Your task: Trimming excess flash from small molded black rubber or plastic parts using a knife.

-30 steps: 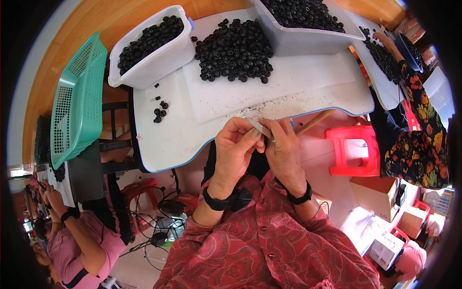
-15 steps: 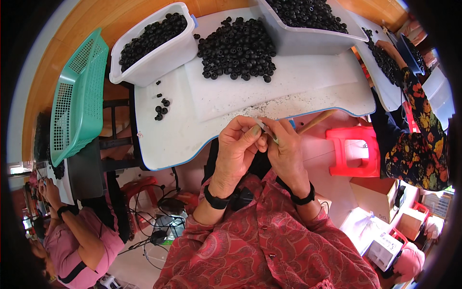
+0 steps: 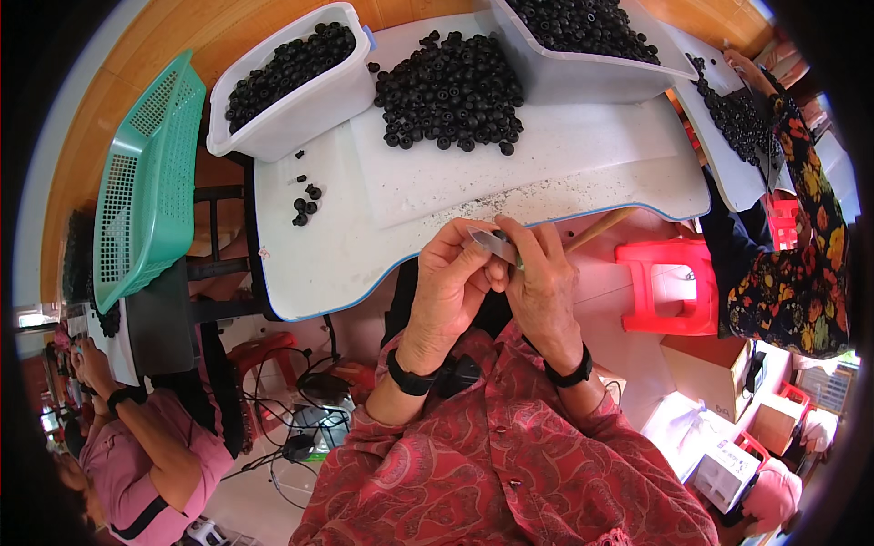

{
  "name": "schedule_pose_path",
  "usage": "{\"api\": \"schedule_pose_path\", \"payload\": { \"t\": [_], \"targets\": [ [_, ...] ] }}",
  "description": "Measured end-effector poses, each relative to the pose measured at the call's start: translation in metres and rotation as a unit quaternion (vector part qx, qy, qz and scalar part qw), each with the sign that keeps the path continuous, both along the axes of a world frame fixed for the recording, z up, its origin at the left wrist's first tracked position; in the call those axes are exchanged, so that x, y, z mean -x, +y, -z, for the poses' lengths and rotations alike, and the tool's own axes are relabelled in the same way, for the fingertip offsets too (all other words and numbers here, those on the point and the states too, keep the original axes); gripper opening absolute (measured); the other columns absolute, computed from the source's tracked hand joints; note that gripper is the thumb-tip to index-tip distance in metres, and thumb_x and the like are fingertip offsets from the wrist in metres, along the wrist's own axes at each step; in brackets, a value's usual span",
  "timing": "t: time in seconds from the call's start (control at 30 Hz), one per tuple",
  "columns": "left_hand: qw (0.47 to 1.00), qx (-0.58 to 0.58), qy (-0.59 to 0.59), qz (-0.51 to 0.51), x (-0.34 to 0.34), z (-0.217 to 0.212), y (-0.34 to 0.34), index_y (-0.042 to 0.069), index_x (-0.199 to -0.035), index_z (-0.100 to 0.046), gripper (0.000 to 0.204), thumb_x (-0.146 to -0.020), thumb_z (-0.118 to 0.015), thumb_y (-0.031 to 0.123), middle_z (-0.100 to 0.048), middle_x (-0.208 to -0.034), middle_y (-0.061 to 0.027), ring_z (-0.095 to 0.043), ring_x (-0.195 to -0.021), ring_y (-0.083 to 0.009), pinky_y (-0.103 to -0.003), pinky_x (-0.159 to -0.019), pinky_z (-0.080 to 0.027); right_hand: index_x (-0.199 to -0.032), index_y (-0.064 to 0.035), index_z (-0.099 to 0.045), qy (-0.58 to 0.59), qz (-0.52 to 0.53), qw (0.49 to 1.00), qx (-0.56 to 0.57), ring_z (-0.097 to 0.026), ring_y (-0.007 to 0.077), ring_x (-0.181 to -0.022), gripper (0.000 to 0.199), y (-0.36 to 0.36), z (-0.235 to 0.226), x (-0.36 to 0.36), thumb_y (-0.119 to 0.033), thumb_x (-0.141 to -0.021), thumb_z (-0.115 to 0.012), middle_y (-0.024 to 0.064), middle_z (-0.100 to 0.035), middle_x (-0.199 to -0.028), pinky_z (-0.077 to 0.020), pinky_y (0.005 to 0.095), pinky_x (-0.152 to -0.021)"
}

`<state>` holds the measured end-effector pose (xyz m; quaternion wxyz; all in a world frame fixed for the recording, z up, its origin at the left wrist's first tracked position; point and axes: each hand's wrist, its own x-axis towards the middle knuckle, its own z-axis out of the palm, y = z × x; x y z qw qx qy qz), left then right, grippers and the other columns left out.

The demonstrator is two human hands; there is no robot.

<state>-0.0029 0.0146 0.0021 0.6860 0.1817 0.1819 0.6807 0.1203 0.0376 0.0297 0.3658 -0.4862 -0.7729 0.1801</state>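
Both my hands meet just off the near edge of the white table (image 3: 319,264). My right hand (image 3: 546,291) is closed round a small knife (image 3: 492,244), whose bare blade points toward the left fingers; a bit of green shows at its handle. Against the blade, by the right fingertips, is a small dark piece, partly hidden. My left hand (image 3: 444,282) is closed in a pinch beside the blade, and what it holds is hidden. Farther off on the table lies a heap of small round black parts (image 3: 446,96). Several loose black parts (image 3: 307,207) lie to its left.
White tubs of black parts stand at the far left (image 3: 314,127) and far right (image 3: 583,77). A green basket (image 3: 146,200) is on the left, a red stool (image 3: 669,287) on the right. Cables (image 3: 296,409) trail over the floor. Other people work on both sides.
The knife in my right hand has turned so more of its blade faces up. My right fingers have shifted slightly round it. The heap and tubs look unchanged.
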Motion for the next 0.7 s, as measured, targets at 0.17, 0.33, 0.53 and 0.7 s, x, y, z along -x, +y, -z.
{"api": "schedule_pose_path", "payload": {
  "t": [0.17,0.33,0.53,0.7],
  "targets": [
    [0.999,0.025,-0.021,0.006,-0.001,-0.002,-0.001,0.001,-0.1,-0.058,0.011,-0.093,-0.058,0.009,-0.064,-0.083,-0.0097,-0.058,-0.065,-0.013,-0.027,-0.056,-0.048,-0.108,-0.0085,-0.064,-0.029,0.031,0.999,-0.017,-0.061,0.0289,-0.068,0.034,0.003,0.005,-0.001,0.004,-0.077,-0.059,0.0101,-0.053,-0.081,-0.0492,0.0378,-0.057],
    [0.999,0.021,-0.004,0.03,-0.001,-0.009,-0.002,0.001,-0.099,-0.058,0.01,-0.092,-0.059,0.008,-0.065,-0.086,-0.01,-0.058,-0.065,-0.0126,-0.027,-0.055,-0.048,-0.11,-0.0084,-0.064,0.044,-0.004,0.999,-0.013,-0.058,0.0211,-0.061,0.032,0.015,0.013,-0.01,0.004,-0.08,-0.059,0.0078,-0.056,-0.077,-0.0477,0.0302,-0.055],
    [0.998,0.053,0.025,-0.019,-0.003,-0.009,0.0,0.002,-0.101,-0.059,0.012,-0.092,-0.059,0.009,-0.063,-0.083,-0.0091,-0.055,-0.064,-0.0122,-0.025,-0.056,-0.045,-0.113,-0.0017,-0.063,0.348,-0.09,0.887,0.291,-0.057,0.007,-0.072,0.023,0.005,-0.01,-0.015,0.0,-0.091,-0.056,0.0036,-0.065,-0.084,-0.0479,0.0214,-0.067],
    [0.997,0.043,0.048,-0.033,-0.002,-0.003,0.001,0.0,-0.099,-0.059,0.01,-0.091,-0.06,0.006,-0.064,-0.08,-0.0071,-0.059,-0.065,-0.0114,-0.025,-0.057,-0.05,-0.111,0.0,-0.063,0.356,-0.084,0.883,0.294,-0.058,0.0068,-0.076,0.022,0.004,-0.005,-0.012,-0.001,-0.089,-0.061,0.0026,-0.065,-0.088,-0.0479,0.0204,-0.07]
  ]
}}
